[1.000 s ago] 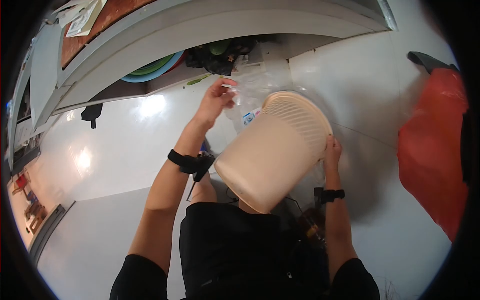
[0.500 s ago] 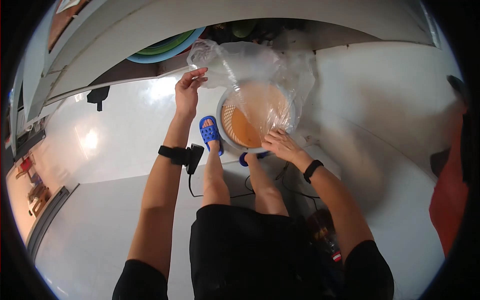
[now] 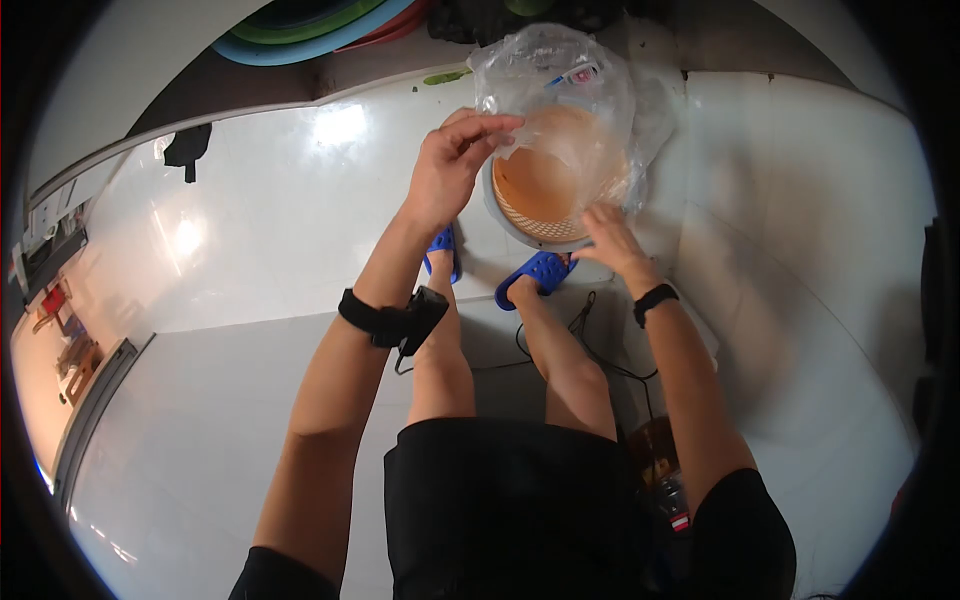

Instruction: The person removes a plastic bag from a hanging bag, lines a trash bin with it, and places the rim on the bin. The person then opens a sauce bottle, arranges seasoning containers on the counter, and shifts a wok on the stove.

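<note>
A clear plastic bag [image 3: 555,75] spreads over the far part of a round basket [image 3: 522,228] with latticed sides, a grey rim and an orange-brown inside. My left hand [image 3: 458,165] pinches the bag's left edge between thumb and fingers, above the basket's left rim. At the near right rim, my right hand [image 3: 614,242] has its fingers closed on the bag's gathered lower edge. A small blue, white and red printed patch [image 3: 578,75] shows on or through the bag.
Blue slippers [image 3: 545,275] on my feet stand close to the basket. A black cable [image 3: 590,340] lies by my right leg. Blue and green basins [image 3: 310,35] sit under the counter at the back left. A white wall [image 3: 800,190] rises on the right.
The view has shifted, and both hands and the bag now appear further right and higher. My right foot shows more fully beside the basket. The printed patch has come into sight.
</note>
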